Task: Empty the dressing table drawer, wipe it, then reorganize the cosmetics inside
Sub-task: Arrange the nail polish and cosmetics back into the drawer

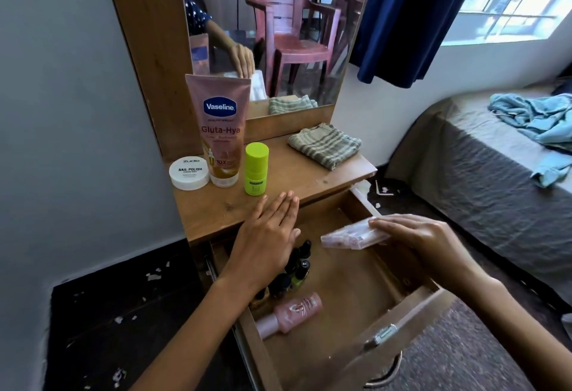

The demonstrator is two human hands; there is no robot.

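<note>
Drawer stands pulled out, holding a pink bottle at 6 o'clock and dark nail-polish bottles. Left hand hovers flat, fingers straight. Right hand, grip clamped, holds a clear packet at 3 o'clock. Vaseline tube stands on the tabletop.

A single wide-angle view comes from the person's head, looking forward and down from close above the open drawer of the dressing table. It faces the mirror at the table's back edge, with both forearms entering from the bottom edge of the frame. The wide lens bends the wall at left and the bed at right.
</note>
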